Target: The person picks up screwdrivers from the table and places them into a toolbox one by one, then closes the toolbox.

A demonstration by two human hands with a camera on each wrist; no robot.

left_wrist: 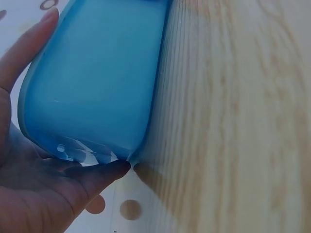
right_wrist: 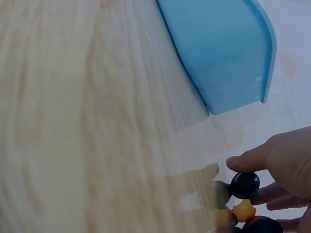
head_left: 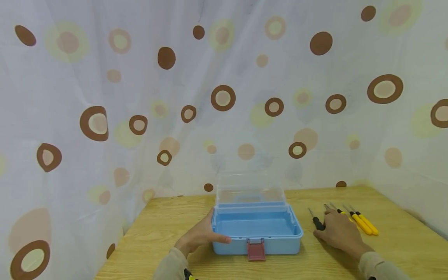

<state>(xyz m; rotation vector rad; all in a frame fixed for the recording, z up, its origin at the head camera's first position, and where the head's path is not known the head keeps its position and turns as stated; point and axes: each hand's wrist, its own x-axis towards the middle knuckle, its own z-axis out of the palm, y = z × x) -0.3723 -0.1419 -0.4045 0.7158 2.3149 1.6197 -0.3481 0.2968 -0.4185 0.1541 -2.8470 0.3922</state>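
A light blue plastic toolbox (head_left: pixel 238 246) stands on the table with its clear lid (head_left: pixel 251 190) raised, and its tray bare inside. My left hand (head_left: pixel 200 235) grips its left end, thumb along the front wall; the left wrist view shows the fingers round the end wall (left_wrist: pixel 97 82). Right of the box, my right hand (head_left: pixel 341 230) is low over a group of screwdrivers. Its thumb and fingers pinch a black-handled screwdriver (head_left: pixel 317 223), whose round handle end (right_wrist: pixel 244 185) shows in the right wrist view. A yellow handle (right_wrist: pixel 244 210) lies beside it, partly hidden by the hand.
Two yellow-and-black screwdrivers (head_left: pixel 368 223) lie to the right of my right hand, shafts pointing away. A pink latch (head_left: pixel 256 251) hangs down at the box's front. Behind the wooden table (head_left: pixel 168 217) hangs a white dotted curtain (head_left: pixel 224 132).
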